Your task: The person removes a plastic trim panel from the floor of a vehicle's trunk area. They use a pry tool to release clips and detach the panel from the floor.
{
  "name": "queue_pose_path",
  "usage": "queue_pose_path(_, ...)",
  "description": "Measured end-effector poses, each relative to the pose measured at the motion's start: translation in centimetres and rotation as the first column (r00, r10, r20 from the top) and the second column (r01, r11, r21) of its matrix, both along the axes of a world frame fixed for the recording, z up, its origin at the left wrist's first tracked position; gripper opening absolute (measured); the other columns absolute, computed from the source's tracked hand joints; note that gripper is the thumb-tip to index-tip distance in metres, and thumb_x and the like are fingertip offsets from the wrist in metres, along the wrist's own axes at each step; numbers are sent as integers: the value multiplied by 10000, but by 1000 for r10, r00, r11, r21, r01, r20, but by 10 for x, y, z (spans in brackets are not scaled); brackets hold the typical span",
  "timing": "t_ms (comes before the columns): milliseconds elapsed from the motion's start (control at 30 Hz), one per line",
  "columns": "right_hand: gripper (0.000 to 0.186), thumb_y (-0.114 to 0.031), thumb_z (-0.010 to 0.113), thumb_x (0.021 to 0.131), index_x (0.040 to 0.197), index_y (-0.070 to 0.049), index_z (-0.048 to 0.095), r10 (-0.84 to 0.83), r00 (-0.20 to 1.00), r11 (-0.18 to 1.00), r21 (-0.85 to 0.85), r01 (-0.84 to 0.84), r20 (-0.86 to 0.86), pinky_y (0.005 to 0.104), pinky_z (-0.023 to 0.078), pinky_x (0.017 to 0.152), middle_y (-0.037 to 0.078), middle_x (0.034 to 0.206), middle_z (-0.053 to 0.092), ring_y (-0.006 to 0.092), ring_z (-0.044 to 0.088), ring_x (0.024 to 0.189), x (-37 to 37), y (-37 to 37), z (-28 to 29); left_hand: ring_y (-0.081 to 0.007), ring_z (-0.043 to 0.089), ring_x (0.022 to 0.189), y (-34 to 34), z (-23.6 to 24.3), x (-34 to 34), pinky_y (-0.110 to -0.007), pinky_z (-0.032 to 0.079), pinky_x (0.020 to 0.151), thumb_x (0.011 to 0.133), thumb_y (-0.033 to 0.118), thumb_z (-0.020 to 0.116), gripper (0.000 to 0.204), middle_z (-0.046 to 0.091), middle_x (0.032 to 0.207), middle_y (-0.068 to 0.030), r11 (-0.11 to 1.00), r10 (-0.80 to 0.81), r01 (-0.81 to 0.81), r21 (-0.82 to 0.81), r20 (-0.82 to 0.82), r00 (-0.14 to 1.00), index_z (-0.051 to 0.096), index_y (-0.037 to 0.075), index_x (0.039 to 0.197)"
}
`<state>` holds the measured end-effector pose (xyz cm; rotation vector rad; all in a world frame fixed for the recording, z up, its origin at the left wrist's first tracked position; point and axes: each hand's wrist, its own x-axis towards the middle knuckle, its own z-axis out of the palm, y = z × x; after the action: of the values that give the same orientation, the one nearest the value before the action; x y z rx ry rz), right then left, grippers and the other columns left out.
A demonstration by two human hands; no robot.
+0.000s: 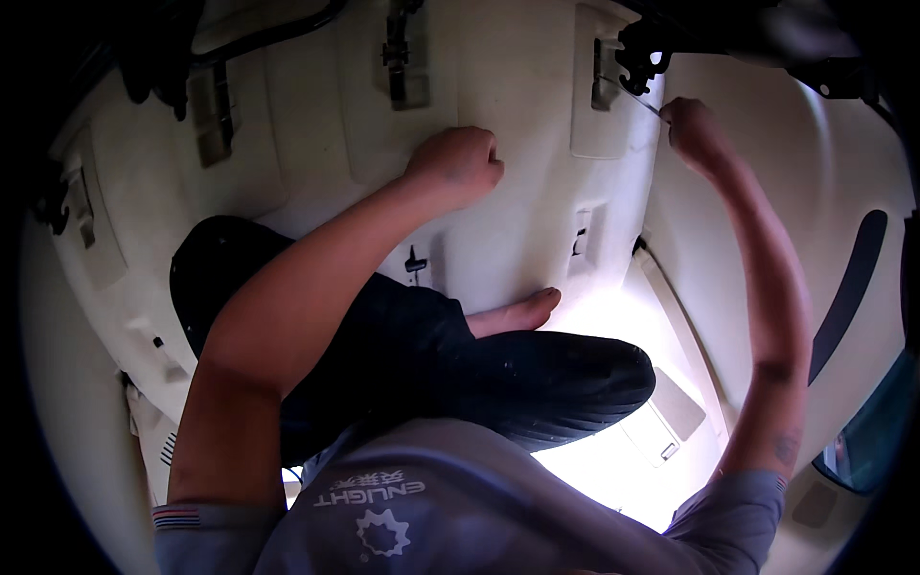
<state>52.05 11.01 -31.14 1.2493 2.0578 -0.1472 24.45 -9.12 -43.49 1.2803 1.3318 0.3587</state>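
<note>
My right hand (695,136) is closed around the near end of a thin metal rod (646,103). The rod slants up and left toward a dark slot (604,75) in the beige lining (522,125). A black metal bracket (640,59) hangs beside that slot; whether the rod's tip touches anything is too small to tell. My left hand (458,165) is closed in a fist, against or just above the lining, left of the rod. Its fingers are turned away, so anything inside it is hidden.
Further slots with dark metal fittings (397,57) line the beige surface. A black bar (273,38) crosses the upper left. My folded legs in dark trousers (412,355) and a bare foot (517,314) lie below my hands. A dark curved strip (851,292) runs along the right wall.
</note>
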Motion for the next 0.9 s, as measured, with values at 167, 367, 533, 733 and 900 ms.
queue_pose_path(167,243,-91,415,924,883,42,613,50,986,999,5,-51,157,511,524,771,282,964,659,426,656,916,-59,-16,6,-346,651,777,-4,3,4,-432,493,707,849,260,638,270,663,834,-204,1000,-20,20,-14,-6,1000,656,-9,869)
queue_pose_path(367,242,-92,424,912,893,15,640,23,988,999,36,-29,150,514,528,795,272,969,665,435,654,923,-37,-27,0,-323,656,769,-6,-6,2,-433,496,695,851,245,637,244,666,821,-190,998,13,-14,-54,-13,1000,659,2,861)
queue_pose_path(533,312,-111,395,926,1000,4,676,0,998,999,54,-4,63,494,533,845,251,1051,666,416,651,986,-22,-33,-10,-325,648,800,-5,-10,4,-423,496,724,857,246,633,254,658,853,-195,999,8,-5,37,-54,998,648,-6,888)
queue_pose_path(733,200,-20,471,841,886,26,661,204,977,979,6,-205,62,476,554,746,242,937,686,393,683,896,-83,-21,-8,-345,640,829,-12,-4,3,-433,493,751,865,245,630,261,649,884,-206,998,-49,53,38,-89,995,644,-12,911)
queue_pose_path(900,186,-100,573,807,907,-45,720,343,914,939,-62,-337,218,445,562,728,201,873,705,362,695,827,-86,-2,-33,-360,644,846,-9,-2,2,-442,495,758,860,253,637,267,655,884,-208,990,-127,130,55,-54,990,651,-11,896)
